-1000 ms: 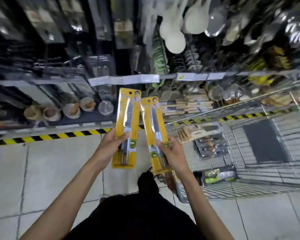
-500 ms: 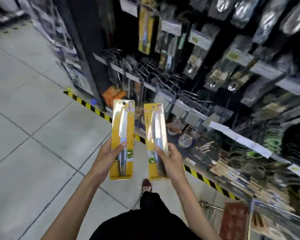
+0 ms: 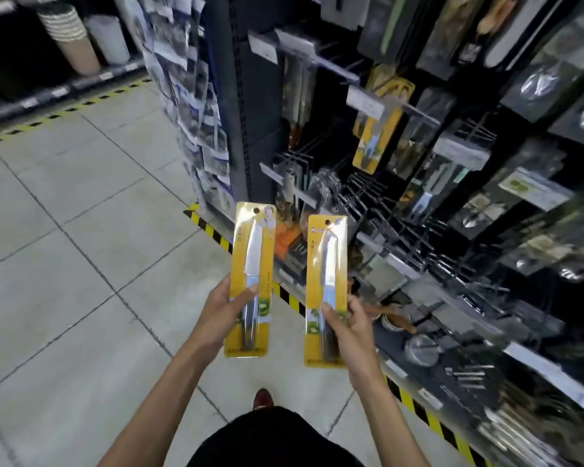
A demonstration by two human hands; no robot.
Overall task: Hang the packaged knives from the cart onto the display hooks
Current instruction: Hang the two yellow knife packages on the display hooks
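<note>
I hold two packaged knives upright in front of me, each on a yellow card with a hang hole at the top. My left hand (image 3: 224, 310) grips the lower part of the left knife pack (image 3: 253, 261). My right hand (image 3: 348, 323) grips the lower part of the right knife pack (image 3: 327, 264). Bare display hooks (image 3: 371, 197) stick out of the dark rack just beyond and to the right of the packs. A matching yellow knife pack (image 3: 376, 139) hangs higher on that rack. The cart is out of view.
The rack on the right carries several hanging utensil packs (image 3: 533, 82) and lower shelves with metal ware (image 3: 422, 345). A yellow-black floor stripe (image 3: 216, 235) runs along its base. Grey tiled floor (image 3: 81, 264) spreads to the left. Bins (image 3: 70, 38) stand on a far shelf.
My view has swung left, away from the cart and along the rack; the cart has left the frame. Both hands keep the same grip on the two packs, now nearer the bare hooks.
</note>
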